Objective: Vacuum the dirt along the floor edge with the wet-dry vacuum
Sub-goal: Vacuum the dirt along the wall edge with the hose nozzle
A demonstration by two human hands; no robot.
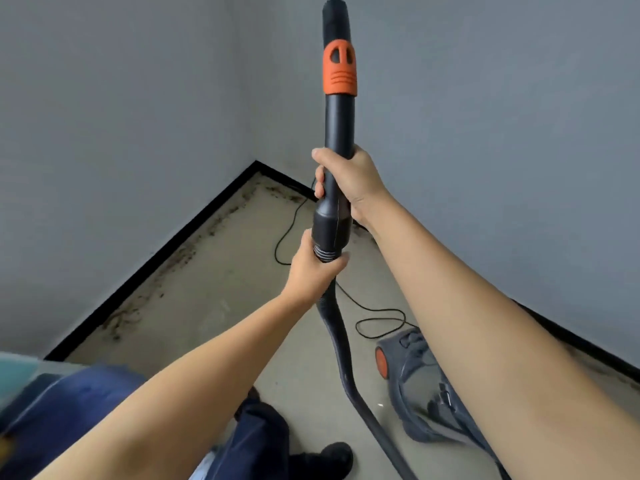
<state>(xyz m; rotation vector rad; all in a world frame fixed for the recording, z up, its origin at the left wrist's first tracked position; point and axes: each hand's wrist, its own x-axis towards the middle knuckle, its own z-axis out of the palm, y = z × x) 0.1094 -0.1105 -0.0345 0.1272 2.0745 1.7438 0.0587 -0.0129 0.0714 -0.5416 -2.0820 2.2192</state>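
Note:
A black vacuum wand [338,126] with an orange collar [339,69] points up and away, its open end high against the grey wall. My right hand [349,178] grips the wand's lower part. Just below, my left hand [317,265] grips the ribbed hose [341,344] where it joins the wand. The hose hangs down to the floor at the lower right. The grey vacuum body [415,386] with an orange wheel sits on the floor under my right forearm. Dark dirt [187,251] lies in a line along the black skirting on the left, up to the corner.
Two grey walls meet at a corner [256,162] with black skirting. A thin black power cord [377,318] loops over the beige floor near the vacuum. My legs in dark blue trousers and a black shoe [332,457] are at the bottom.

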